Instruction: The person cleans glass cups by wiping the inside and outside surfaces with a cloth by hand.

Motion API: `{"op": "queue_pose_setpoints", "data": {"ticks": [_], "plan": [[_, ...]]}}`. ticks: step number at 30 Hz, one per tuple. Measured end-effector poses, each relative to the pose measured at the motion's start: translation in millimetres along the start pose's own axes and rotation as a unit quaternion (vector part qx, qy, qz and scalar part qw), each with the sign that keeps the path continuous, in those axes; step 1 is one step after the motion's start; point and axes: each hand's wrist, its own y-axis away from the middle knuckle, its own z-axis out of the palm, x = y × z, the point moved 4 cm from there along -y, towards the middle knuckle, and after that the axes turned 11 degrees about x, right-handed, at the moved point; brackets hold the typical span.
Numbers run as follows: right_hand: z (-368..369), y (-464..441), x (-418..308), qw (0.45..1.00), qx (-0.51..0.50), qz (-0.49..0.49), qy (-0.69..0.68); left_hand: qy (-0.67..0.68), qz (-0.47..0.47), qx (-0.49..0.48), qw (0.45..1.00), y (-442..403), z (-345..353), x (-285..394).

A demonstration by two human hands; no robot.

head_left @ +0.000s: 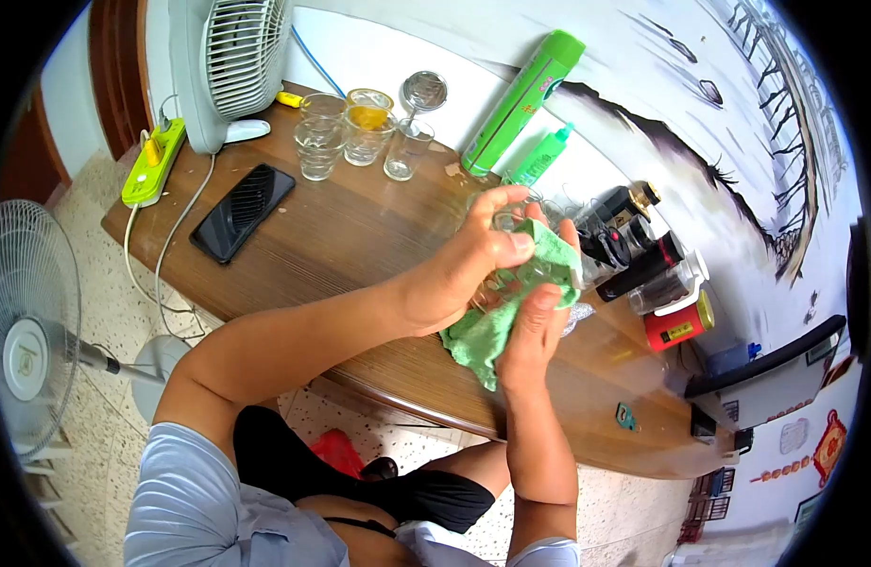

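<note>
Above the table's front part, my left hand (459,269) curls its fingers and thumb around a clear drinking glass (493,291), which the cloth and fingers mostly hide. A green cloth (483,342) wraps part of the glass, and its loose end hangs below. My right hand (533,345) is closed on the cloth from the other side, its thumb pressed against it. Left of my hands, several clear glasses (317,151) stand together on the table, one with a yellowish band. More glassware (549,210) is partly visible behind my fingers.
A black phone (242,214) lies on the wooden table (350,231). A fan (237,66) and green power strip (155,163) stand at left. Along the wall are a green spray can (523,104), a green bottle (541,156), dark bottles (640,267) and a red tin (679,323).
</note>
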Motion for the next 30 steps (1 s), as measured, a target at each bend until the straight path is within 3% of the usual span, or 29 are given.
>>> {"op": "queue_pose_setpoints", "data": {"ticks": [2, 8, 13, 17, 20, 21, 26, 30], "plan": [[1.5, 5.8, 2.1, 0.994, 0.019, -0.046, 0.095, 0.008, -0.003, 0.02, 1.0, -4.0, -6.7, -1.2], [22.8, 26.6, 0.9, 0.945, -0.054, -0.145, 0.288, 0.07, 0.007, 0.088, 0.994, -9.1, -12.8, 14.4], [13.5, 21.3, -8.2, 0.935, 0.027, -0.2, 0.291, 0.029, -0.001, 0.01, 1.0, -7.4, -7.0, 5.9], [-0.8, 0.3, -8.3, 0.986, 0.073, -0.108, 0.101, -0.021, 0.012, -0.052, 0.998, -6.8, -3.9, -2.3], [-7.0, -5.8, -7.4, 0.991, 0.065, 0.078, -0.09, -0.06, -0.018, -0.106, 0.992, -8.0, -10.8, -8.1], [-4.7, -8.5, -5.4, 0.983, 0.079, 0.106, -0.13, -0.075, 0.029, -0.128, 0.988, -9.6, -7.8, -6.8], [-20.3, 3.7, 17.4, 0.995, -0.004, 0.097, -0.017, 0.04, 0.023, -0.067, 0.997, -4.7, -2.3, -3.1], [5.6, 8.3, -2.4, 0.995, -0.017, -0.007, 0.096, 0.102, 0.019, -0.042, 0.994, -7.7, -8.2, 9.6]]}}
